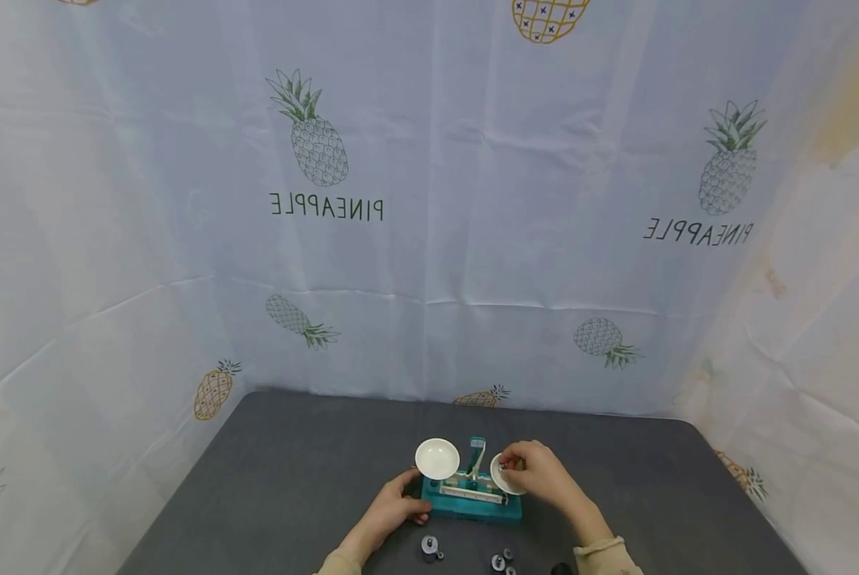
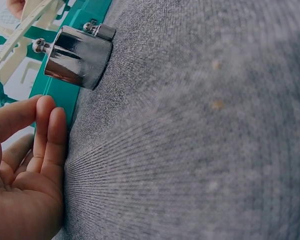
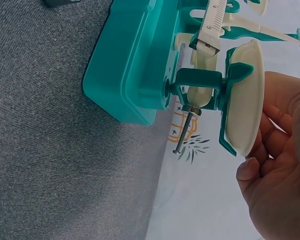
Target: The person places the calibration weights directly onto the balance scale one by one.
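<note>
A teal balance scale (image 1: pixel 470 508) with a white beam and two round white pans stands before me. My left hand (image 1: pixel 392 508) holds the left end of its base, fingertips right against the teal plastic in the left wrist view. Over the right pan (image 1: pixel 498 479), my right hand (image 1: pixel 542 473) pinches a small metal weight (image 1: pixel 503 465) between thumb and fingers. In the right wrist view, the tilted right pan (image 3: pixel 246 100) hides those fingertips. The left pan (image 1: pixel 437 459) shows nothing in it.
In front of the base stand a large shiny weight (image 2: pixel 80 57) and a small one (image 2: pixel 106 32). More small weights (image 1: pixel 498 563) sit farther right, near a black round thing (image 1: pixel 562 569). A pineapple-print curtain (image 1: pixel 473 239) hangs behind the grey table (image 1: pixel 314 455).
</note>
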Demonstrator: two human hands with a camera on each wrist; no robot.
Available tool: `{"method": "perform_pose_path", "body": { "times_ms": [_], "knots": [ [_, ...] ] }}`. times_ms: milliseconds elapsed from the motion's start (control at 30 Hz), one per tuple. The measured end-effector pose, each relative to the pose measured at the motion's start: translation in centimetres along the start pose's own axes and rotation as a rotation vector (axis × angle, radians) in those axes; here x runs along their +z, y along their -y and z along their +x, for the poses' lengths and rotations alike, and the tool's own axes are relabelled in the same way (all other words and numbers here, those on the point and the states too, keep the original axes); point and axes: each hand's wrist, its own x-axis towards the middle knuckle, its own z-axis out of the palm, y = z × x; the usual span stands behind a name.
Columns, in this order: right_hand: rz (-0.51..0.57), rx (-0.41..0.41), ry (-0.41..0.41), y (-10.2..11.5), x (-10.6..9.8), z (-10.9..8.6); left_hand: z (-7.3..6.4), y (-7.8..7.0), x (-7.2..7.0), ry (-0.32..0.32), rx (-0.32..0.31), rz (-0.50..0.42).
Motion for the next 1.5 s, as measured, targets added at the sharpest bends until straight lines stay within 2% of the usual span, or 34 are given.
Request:
{"method": "perform_pose_path", "body": {
  "times_ms": [400,600,833,1067,1300,1500],
  "knots": [
    [0.001,-0.002,-0.005,0.0,-0.2,-0.1,0.1,0.2,0.0,0.001,0.017,-0.009],
    [-0.002,0.014,-0.024,0.1,-0.5,-0.4,0.1,0.0,0.1,-0.004,0.001,-0.005],
    [-0.013,-0.009,-0.046,0.4,-1.0,-1.0,0.3,0.4,0.1,-0.002,0.002,-0.009],
    [-0.025,0.026,-0.054,0.8,-1.6,-2.0,0.1,0.2,0.1,0.001,-0.009,-0.009],
    [0.005,0.050,-0.081,0.8,-2.0,-3.1,0.1,0.1,0.0,0.000,-0.003,-0.008],
    [0.080,0.022,-0.128,0.9,-1.9,-4.3,0.1,0.2,0.0,-0.002,0.002,-0.005]
  ]
}}
